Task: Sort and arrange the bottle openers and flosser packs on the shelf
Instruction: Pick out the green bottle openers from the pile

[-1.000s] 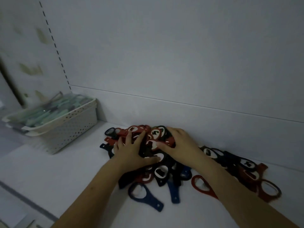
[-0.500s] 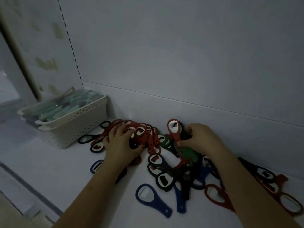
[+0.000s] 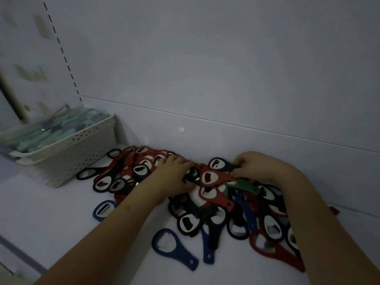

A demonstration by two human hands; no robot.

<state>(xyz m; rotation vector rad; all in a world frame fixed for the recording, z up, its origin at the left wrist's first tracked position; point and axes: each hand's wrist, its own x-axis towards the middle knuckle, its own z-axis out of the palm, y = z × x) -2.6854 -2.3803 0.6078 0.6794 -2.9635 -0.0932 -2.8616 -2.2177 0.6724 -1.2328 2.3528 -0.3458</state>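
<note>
A heap of bottle openers [image 3: 218, 194] in red, black, blue and green lies on the white shelf [image 3: 51, 219] across the lower middle of the frame, pressed up against the back panel [image 3: 205, 68]. The left hand [image 3: 174, 175] rests palm down on the heap's middle, fingers curled into the openers; whether it grips one cannot be told. The right hand [image 3: 259, 166], right of centre, is closed on the handle of a black opener [image 3: 221, 164] at the heap's top. One blue opener [image 3: 174, 249] lies apart at the lower centre. At the left edge, a white perforated basket [image 3: 72, 157] holds the teal flosser packs [image 3: 51, 130], blurred.
</note>
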